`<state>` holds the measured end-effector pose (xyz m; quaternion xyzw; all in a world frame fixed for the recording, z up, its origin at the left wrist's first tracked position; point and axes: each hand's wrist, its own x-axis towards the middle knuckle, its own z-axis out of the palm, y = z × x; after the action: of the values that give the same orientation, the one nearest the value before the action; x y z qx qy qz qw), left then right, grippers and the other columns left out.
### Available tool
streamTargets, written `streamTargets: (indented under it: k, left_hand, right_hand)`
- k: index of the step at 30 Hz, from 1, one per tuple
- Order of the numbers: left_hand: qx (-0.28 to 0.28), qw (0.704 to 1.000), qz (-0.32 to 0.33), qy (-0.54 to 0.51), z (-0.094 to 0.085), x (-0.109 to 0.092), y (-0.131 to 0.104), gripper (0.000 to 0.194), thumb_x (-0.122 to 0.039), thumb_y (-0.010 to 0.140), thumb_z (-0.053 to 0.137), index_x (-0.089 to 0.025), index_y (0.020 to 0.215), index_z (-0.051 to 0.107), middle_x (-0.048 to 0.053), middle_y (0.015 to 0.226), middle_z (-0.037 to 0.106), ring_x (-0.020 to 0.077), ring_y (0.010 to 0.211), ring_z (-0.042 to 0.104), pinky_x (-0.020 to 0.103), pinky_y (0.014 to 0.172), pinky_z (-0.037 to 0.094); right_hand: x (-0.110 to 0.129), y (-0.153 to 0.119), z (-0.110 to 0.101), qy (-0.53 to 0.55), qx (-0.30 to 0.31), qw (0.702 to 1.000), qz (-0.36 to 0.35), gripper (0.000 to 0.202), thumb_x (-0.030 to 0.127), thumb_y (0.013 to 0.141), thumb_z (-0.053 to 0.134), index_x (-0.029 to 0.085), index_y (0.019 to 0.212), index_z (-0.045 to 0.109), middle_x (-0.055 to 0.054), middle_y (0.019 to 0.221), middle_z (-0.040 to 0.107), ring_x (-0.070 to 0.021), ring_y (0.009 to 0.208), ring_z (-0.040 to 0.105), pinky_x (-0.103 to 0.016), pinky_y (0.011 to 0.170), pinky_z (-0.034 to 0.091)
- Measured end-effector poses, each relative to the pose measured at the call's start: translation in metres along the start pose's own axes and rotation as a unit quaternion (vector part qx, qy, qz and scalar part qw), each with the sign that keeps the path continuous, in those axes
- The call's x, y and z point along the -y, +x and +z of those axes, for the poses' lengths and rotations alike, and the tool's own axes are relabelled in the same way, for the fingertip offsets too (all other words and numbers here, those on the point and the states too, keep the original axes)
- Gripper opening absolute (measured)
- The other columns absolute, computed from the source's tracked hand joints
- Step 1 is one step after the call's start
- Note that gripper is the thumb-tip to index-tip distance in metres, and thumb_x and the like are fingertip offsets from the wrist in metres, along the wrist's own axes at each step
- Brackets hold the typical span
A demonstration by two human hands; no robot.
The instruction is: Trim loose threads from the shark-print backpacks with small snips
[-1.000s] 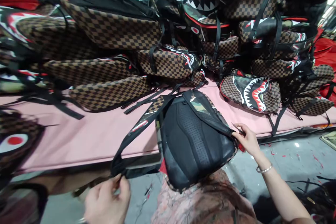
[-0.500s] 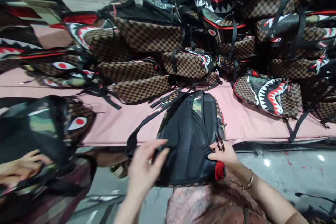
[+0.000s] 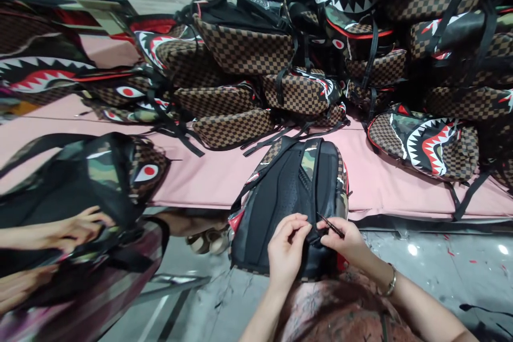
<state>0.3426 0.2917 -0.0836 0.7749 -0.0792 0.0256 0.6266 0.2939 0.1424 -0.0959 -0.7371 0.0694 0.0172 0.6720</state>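
A black backpack (image 3: 256,235) with camouflage and checkered trim lies back panel up in front of me, its near end over the table edge. My left hand (image 3: 285,248) is closed in a pinch at the lower part of a shoulder strap (image 3: 310,171); what lies between its fingertips is too small to tell. Just right of it, my right hand (image 3: 348,243) grips slim, dark, pointed thread snips (image 3: 333,227), their tips towards the strap. Red material (image 3: 342,263) shows beneath this hand.
Stacks of checkered backpacks (image 3: 236,48) line the back of the pink table (image 3: 192,181). A shark-mouth backpack (image 3: 430,144) lies to the right. At left, a co-worker's hands (image 3: 86,230) handle another backpack (image 3: 48,171). A metal bar (image 3: 176,286) stands below.
My left hand has moved right from the backpack's left side to the strap, its fingers now pinched. Both hands are now close together. The view has shifted, so the bags appear further right.
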Motion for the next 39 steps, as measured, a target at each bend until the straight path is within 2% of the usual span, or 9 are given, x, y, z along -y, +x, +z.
streamTargets:
  k: [4,9,13,17,21,27,34,37,39]
  left_hand:
    - [-0.025,0.999,-0.013,-0.029,0.004,0.005,-0.005,0.014,-0.029,0.072,0.059,-0.018,0.067,0.063,0.007,0.087,0.062,0.0193,0.086,0.056,0.032,0.081,0.043]
    - [-0.017,0.999,-0.013,-0.033,0.007,0.003,-0.004,0.014,-0.029,0.073,0.058,-0.018,0.066,0.063,0.006,0.086,0.062,0.0188,0.086,0.056,0.031,0.08,0.043]
    - [0.0,1.0,-0.005,-0.019,0.008,-0.003,-0.003,0.014,-0.029,0.073,0.058,-0.018,0.065,0.063,0.006,0.085,0.062,0.019,0.085,0.056,0.032,0.082,0.042]
    - [0.025,1.0,0.006,0.003,0.009,-0.009,-0.004,0.015,-0.029,0.073,0.057,-0.019,0.065,0.063,0.006,0.084,0.061,0.0195,0.085,0.055,0.032,0.082,0.042]
    - [0.025,0.999,-0.009,-0.021,0.007,-0.008,-0.003,0.016,-0.03,0.073,0.058,-0.018,0.064,0.063,0.006,0.083,0.061,0.0192,0.084,0.055,0.031,0.083,0.041]
    - [0.023,0.982,-0.12,-0.145,0.005,-0.002,-0.001,0.025,-0.039,0.067,0.064,-0.014,0.067,0.063,0.009,0.087,0.06,0.0174,0.079,0.054,0.026,0.07,0.043]
    - [0.029,0.992,-0.071,-0.104,0.005,-0.008,-0.001,0.018,-0.033,0.069,0.063,-0.016,0.063,0.062,0.007,0.083,0.06,0.0184,0.084,0.053,0.029,0.081,0.041]
    - [0.022,0.985,-0.098,-0.139,0.005,-0.007,-0.002,0.021,-0.035,0.066,0.066,-0.015,0.062,0.062,0.007,0.082,0.059,0.018,0.082,0.053,0.028,0.077,0.041]
    - [0.019,0.971,-0.142,-0.192,0.006,-0.004,-0.003,0.026,-0.039,0.063,0.069,-0.014,0.068,0.064,0.007,0.082,0.059,0.016,0.076,0.052,0.027,0.072,0.042]
  right_hand:
    - [0.02,-0.001,-0.027,-0.205,-0.044,0.97,-0.12,0.018,0.024,0.088,0.042,0.018,0.103,0.052,-0.001,0.083,0.056,-0.0129,0.074,0.052,-0.024,0.069,0.039]
    - [0.047,0.01,-0.055,-0.438,0.056,0.855,-0.273,0.014,0.026,0.091,0.045,0.016,0.092,0.055,-0.004,0.079,0.056,-0.0159,0.074,0.05,-0.026,0.067,0.036]
    - [0.067,0.017,-0.059,-0.537,0.125,0.771,-0.318,0.016,0.028,0.091,0.047,0.016,0.085,0.055,-0.003,0.074,0.053,-0.0151,0.067,0.046,-0.026,0.063,0.032]
    - [0.083,0.022,-0.056,-0.572,0.158,0.734,-0.33,0.012,0.023,0.087,0.051,0.016,0.078,0.054,-0.001,0.068,0.051,-0.0134,0.063,0.045,-0.026,0.057,0.027]
    - [0.087,0.024,-0.055,-0.575,0.163,0.731,-0.33,0.01,0.022,0.085,0.055,0.017,0.076,0.053,-0.001,0.066,0.051,-0.013,0.061,0.044,-0.026,0.055,0.024]
    - [0.08,0.03,-0.061,-0.519,0.169,0.774,-0.322,0.012,0.024,0.089,0.049,0.016,0.081,0.053,-0.001,0.071,0.053,-0.0129,0.065,0.047,-0.024,0.059,0.029]
    - [0.089,0.04,-0.053,-0.555,0.203,0.734,-0.336,0.012,0.023,0.086,0.051,0.017,0.076,0.053,-0.001,0.067,0.051,-0.0136,0.063,0.046,-0.025,0.057,0.026]
    - [0.083,0.04,-0.053,-0.537,0.199,0.744,-0.343,0.014,0.021,0.086,0.05,0.017,0.074,0.053,-0.001,0.066,0.052,-0.0134,0.062,0.046,-0.025,0.058,0.027]
    - [0.075,0.037,-0.056,-0.512,0.183,0.766,-0.341,0.013,0.021,0.088,0.049,0.017,0.076,0.054,-0.001,0.067,0.053,-0.0135,0.064,0.047,-0.024,0.06,0.03]
